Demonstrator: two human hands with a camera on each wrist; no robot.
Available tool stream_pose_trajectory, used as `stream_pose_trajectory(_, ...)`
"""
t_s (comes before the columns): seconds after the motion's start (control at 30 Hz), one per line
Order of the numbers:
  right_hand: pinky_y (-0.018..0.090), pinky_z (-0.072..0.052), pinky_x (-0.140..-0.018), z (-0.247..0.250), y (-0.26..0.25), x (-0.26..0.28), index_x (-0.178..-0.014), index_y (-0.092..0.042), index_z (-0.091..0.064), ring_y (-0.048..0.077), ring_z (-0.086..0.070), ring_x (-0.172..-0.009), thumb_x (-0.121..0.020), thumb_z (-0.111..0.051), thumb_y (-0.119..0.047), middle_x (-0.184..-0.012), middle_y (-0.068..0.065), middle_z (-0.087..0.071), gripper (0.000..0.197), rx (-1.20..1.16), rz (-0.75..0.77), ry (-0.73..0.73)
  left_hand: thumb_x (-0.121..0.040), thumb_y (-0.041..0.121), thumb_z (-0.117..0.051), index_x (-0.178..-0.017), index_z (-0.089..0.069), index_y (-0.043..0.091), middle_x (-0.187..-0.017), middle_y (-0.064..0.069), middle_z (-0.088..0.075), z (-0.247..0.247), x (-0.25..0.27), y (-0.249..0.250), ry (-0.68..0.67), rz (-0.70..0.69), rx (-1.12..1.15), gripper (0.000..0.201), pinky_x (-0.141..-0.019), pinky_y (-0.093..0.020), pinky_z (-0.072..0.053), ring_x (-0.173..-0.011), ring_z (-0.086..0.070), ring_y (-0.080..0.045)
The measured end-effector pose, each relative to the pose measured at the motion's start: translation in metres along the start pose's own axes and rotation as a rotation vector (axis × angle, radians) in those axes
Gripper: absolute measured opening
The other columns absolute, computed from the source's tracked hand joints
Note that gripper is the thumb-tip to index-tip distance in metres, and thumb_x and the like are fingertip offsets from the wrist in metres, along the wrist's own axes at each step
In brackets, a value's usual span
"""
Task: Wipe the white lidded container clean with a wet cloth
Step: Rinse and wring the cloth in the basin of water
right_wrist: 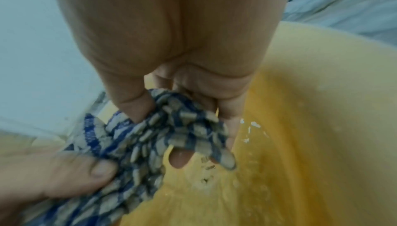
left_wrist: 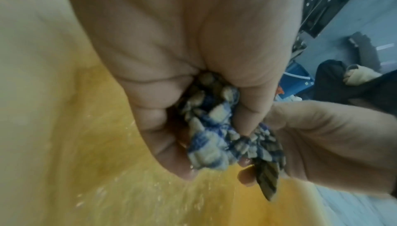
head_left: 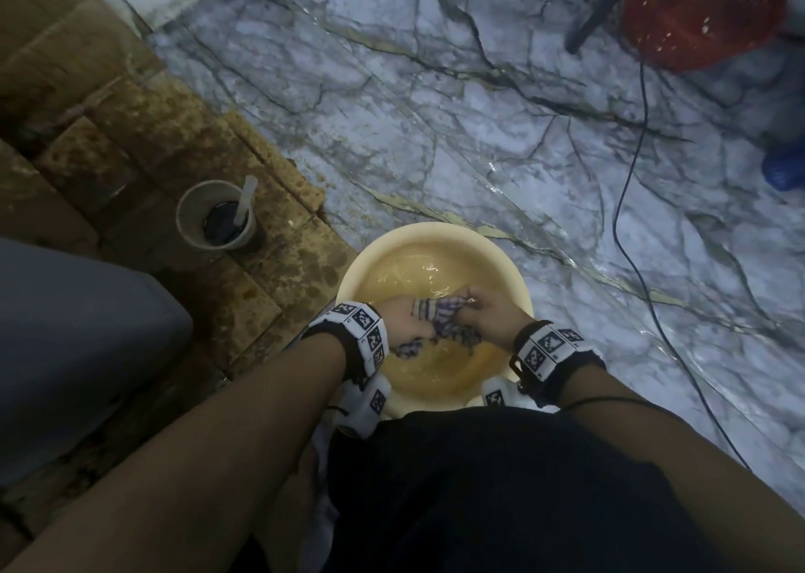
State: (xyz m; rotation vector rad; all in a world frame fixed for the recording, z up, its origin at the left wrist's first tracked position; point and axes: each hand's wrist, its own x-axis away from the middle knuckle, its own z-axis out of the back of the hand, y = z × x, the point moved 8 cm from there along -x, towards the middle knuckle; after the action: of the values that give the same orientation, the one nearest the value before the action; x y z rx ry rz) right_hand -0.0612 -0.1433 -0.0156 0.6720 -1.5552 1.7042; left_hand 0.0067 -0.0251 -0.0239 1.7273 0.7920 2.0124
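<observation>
both hands, left hand (head_left: 407, 326) and right hand (head_left: 490, 315), clench the checked cloth (head_left: 440, 317) over the yellow basin (head_left: 518, 287); soaked, limp, probably heavy. the white container isn't visible.

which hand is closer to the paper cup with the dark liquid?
Left. The left hand grips the cloth on the basin's cup side; the right hand grips it on the far side.

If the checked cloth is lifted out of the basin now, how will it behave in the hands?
The cloth will probably hang limp, since it bunches between the left hand and right hand. Soaked in the basin, it likely feels heavy for its size and drips.
</observation>
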Motion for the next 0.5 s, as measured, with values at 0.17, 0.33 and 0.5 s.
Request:
stream_pose_trajectory(0.17,0.03,-0.052,-0.047,0.002,-0.012,0.001,-0.092,-0.012,-0.055,0.025,-0.065,-0.062,-0.094,-0.056,-0.005,-0.084,0.016,-0.068,0.008,-0.213,0.069,0.116,-0.089,0.039,-0.064,-0.104,-0.069,0.017,-0.105,-0.007,-0.071,0.019,0.006,0.001,0.058,0.015,0.001,0.026,-0.091,-0.037,-0.05,-0.095,-0.064,-0.022)
stream_pose_trajectory(0.33,0.051,-0.054,-0.074,-0.006,-0.017,0.001,-0.093,-0.01,-0.054,0.034,-0.065,-0.077,-0.094,-0.047,0.003,-0.092,0.018,-0.067,0.015,-0.4,0.111,0.176,-0.093,0.021,-0.061,-0.095,-0.058,0.018,-0.095,-0.011,-0.063,0.01,0.006,-0.003,0.013,0.093,0.443,0.004,-0.069,-0.039,-0.059,-0.079,-0.062,-0.025)
stream_pose_trajectory(0.5,0.028,-0.049,-0.049,-0.005,-0.024,0.007,-0.095,-0.013,-0.06,0.027,-0.064,-0.069,-0.093,-0.053,-0.001,-0.086,0.013,-0.069,0.014,-0.309,0.206,0.283,-0.091,0.03,-0.064,-0.087,-0.061,0.016,-0.063,-0.004,-0.051,0.018,0.004,-0.003,0.124,0.036,0.534,0.015,-0.047,-0.021,-0.037,-0.045,-0.042,-0.014)
